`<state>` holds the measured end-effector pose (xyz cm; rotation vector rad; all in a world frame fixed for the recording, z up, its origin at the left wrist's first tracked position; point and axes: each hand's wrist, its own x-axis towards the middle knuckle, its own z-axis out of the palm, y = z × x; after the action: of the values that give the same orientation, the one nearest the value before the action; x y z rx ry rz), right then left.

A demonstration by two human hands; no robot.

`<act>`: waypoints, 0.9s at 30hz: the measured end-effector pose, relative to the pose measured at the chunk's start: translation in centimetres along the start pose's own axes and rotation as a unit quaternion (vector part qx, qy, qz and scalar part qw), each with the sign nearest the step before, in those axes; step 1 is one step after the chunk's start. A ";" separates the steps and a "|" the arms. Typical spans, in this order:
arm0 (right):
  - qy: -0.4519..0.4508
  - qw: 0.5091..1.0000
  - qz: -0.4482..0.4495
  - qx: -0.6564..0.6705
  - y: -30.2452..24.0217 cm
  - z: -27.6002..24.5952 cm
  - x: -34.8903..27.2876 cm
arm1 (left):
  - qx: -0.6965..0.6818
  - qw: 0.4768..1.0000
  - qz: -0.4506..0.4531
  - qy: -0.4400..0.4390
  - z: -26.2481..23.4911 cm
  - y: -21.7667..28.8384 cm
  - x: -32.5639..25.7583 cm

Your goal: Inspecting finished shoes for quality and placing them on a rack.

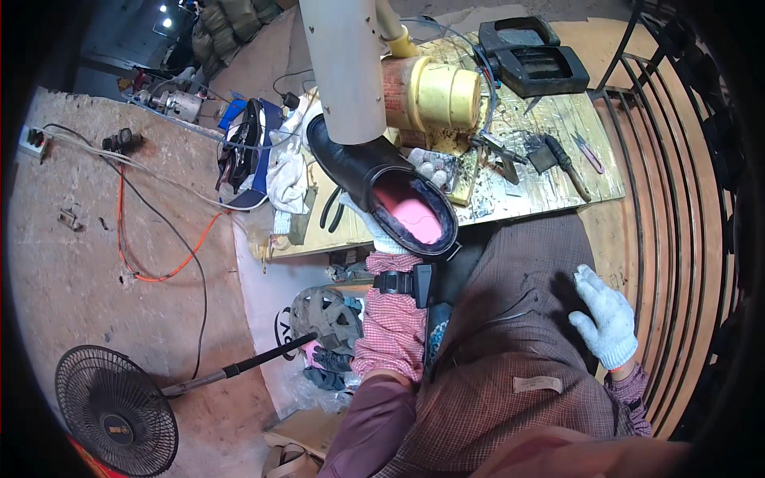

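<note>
Two gloved hands were in view, and one black boot [362,177]. The boot lay slantwise over the left half of the table [612,185], its open end, pink inside, jutting past the near edge and its other end running up beside one pale column [343,72]. The left hand [381,233] held the boot low on its left side at that edge, most of its fingers hidden beneath. The right hand [607,317] was wide, thumb apart from the fingers, beside the lap and off the table, with room around it between the lap and the dark rails [649,239].

One pair of pliers [331,210] sat just left of the boot at the near edge. One wooden-handled tool [567,169] pointed its handle to the near right corner; one pair of snips [588,153] lay along the right edge. Two black trays [550,70] stood at the far right corner. Between the boot and the wooden handle, a broad stretch of near edge gave room for moving.
</note>
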<state>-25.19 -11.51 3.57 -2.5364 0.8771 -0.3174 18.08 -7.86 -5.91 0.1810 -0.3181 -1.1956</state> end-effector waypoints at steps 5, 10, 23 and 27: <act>-0.006 1.000 -0.005 -0.007 0.1 0.0 0.5 | -0.026 0.995 -0.007 0.101 3.4 0.2 1.1; -0.011 1.000 -0.007 -0.001 -0.4 -0.2 0.7 | -0.025 0.991 0.015 0.127 5.0 0.2 1.6; -0.021 1.000 -0.003 0.004 0.7 1.1 -0.5 | 0.027 0.990 0.042 0.130 1.4 0.2 -5.2; -0.023 1.000 0.000 0.004 1.3 1.3 -0.6 | 0.175 0.926 0.148 0.300 3.9 0.6 -4.9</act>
<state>-25.89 -11.61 1.76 -2.5259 0.8571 -0.2603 15.68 -2.92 -2.76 0.7670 -0.0115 -0.7264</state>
